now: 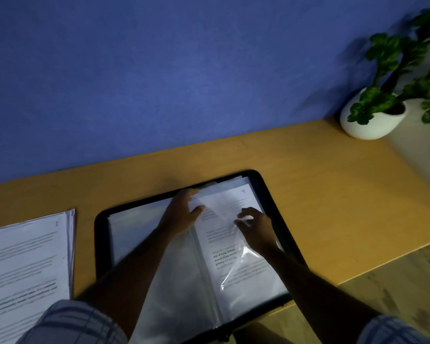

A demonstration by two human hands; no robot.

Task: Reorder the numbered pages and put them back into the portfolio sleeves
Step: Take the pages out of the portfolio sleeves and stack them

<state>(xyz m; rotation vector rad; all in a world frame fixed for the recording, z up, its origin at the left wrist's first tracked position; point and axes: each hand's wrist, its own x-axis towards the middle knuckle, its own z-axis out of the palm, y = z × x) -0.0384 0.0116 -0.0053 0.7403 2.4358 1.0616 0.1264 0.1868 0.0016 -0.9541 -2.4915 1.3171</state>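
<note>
A black portfolio [266, 184] lies open on the wooden desk in front of me, its clear sleeves fanned out. On its right side sits a printed page [233, 244] marked 9 in the top corner, under a creased clear sleeve [236, 266]. My left hand [181, 212] rests at the top of the spine, fingers on the upper edge of that sleeve. My right hand [256, 227] pinches the plastic over the page. A stack of loose printed pages [27, 264] lies to the left of the portfolio.
A white pot with a green plant [372, 120] stands at the desk's back right corner against the blue wall. The desk's right edge [382, 264] drops to a lighter floor. Bare desk wood shows behind and to the right of the portfolio.
</note>
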